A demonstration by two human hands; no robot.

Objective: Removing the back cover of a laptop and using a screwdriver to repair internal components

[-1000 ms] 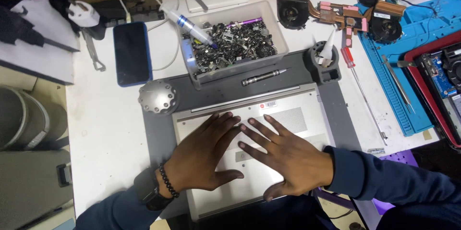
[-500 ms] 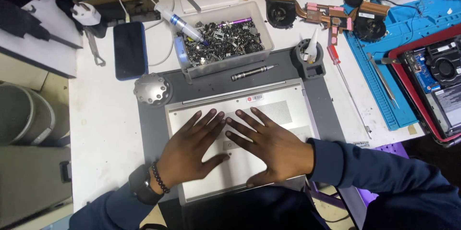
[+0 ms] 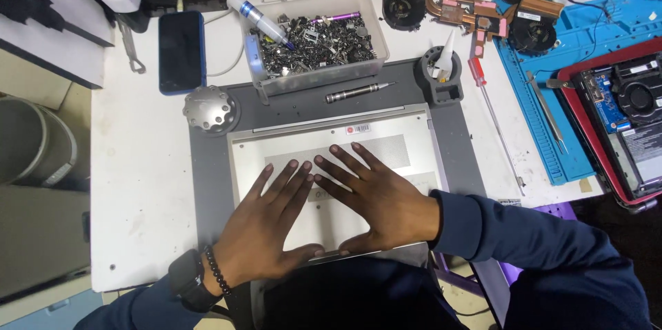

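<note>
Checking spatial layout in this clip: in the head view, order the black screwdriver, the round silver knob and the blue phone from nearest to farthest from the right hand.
From the right hand:
1. black screwdriver, straight ahead, above the laptop.
2. round silver knob, ahead to the left.
3. blue phone, far left, beyond the knob.

A white workbench [image 3: 138, 185] stands evenly lit, with grey flooring [image 3: 34, 233] at its left.
</note>
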